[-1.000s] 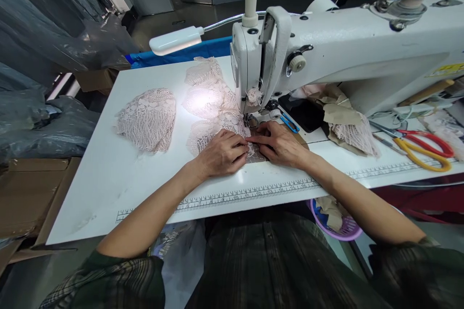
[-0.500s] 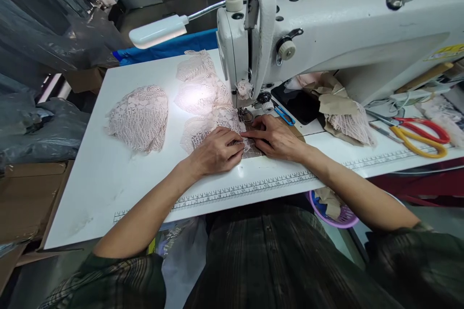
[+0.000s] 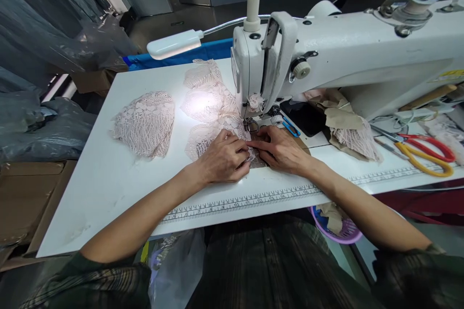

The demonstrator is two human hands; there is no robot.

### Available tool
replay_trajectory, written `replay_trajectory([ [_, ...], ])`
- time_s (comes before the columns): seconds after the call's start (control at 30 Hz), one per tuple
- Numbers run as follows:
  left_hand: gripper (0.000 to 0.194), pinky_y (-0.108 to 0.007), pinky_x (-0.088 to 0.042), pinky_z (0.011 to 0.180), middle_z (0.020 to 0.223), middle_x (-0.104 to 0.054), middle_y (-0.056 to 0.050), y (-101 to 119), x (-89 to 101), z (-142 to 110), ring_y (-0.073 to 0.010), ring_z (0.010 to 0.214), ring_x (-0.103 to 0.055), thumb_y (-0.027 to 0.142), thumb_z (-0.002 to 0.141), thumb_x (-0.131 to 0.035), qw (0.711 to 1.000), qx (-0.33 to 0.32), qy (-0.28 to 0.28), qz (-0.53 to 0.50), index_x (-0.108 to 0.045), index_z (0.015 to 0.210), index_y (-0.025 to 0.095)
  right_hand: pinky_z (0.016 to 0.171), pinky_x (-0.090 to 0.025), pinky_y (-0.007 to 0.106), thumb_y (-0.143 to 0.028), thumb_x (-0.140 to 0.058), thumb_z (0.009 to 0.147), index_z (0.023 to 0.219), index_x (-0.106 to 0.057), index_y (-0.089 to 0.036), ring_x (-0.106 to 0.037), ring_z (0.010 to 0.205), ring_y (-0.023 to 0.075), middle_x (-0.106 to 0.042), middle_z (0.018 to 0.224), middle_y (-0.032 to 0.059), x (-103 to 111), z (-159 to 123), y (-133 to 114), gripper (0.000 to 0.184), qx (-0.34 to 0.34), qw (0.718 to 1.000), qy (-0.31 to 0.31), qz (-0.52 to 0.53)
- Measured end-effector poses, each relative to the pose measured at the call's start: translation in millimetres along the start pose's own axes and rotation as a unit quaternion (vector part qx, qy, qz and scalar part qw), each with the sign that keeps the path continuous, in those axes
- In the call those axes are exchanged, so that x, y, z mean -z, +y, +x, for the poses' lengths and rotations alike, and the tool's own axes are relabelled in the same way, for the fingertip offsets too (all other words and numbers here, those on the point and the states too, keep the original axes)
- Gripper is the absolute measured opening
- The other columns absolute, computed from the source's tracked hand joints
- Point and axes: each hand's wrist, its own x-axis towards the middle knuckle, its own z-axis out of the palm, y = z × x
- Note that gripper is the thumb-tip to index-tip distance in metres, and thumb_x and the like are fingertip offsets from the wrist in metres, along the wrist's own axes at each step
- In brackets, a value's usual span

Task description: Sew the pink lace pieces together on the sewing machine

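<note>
Pale pink lace [image 3: 213,104] lies partly under the hands [image 3: 225,158], mostly beyond them.

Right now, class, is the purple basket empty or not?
Not empty: beige scraps show inside the purple basket; how full, I cannot tell.

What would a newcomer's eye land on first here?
Probably the white sewing machine, which spans the upper right. Just below its needle end, the left hand and right hand sit close together at pale pink lace. Toward the right edge, scissors stand out with red and yellow handles.
</note>
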Motion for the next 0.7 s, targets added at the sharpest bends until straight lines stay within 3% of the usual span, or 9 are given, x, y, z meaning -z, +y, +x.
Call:
replay_trajectory([
  [0.23,0.025,-0.046,-0.046,0.092,0.103,-0.07,-0.013,9,-1.6,-6,-0.0241,0.09,-0.064,0.023,0.093,-0.048,0.999,0.042,-0.001,0.015,-0.07,0.099,0.012,0.087,-0.049,0.046,-0.026,-0.046,0.096,0.126,-0.065,-0.023,-0.051,0.103,0.0279,-0.054,0.113,0.0156,-2,4,-1,0.036,-0.024,0.999,-0.007,-0.031],
  [0.5,0.026,-0.048,-0.046,0.099,0.107,-0.067,-0.014,9,-9.2,-7,-0.0257,0.096,-0.064,0.021,0.094,-0.047,0.997,0.062,0.012,0.053,-0.065,0.109,0.008,0.077,-0.049,0.041,-0.03,-0.041,0.098,0.132,-0.061,-0.024,-0.051,0.084,0.0242,-0.055,0.106,0.0153,1,14,0,0.041,-0.048,0.995,-0.043,-0.078],
  [0.7,0.029,-0.055,-0.044,0.102,0.109,-0.066,-0.015,6,-11.9,-6,-0.0264,0.094,-0.065,0.024,0.096,-0.046,0.996,0.071,0.002,0.049,-0.063,0.113,0.007,0.077,-0.049,0.039,-0.031,-0.039,0.098,0.134,-0.06,-0.024,-0.053,0.087,0.0246,-0.054,0.11,0.0154,2,14,2,0.042,-0.048,0.994,-0.055,-0.077],
])
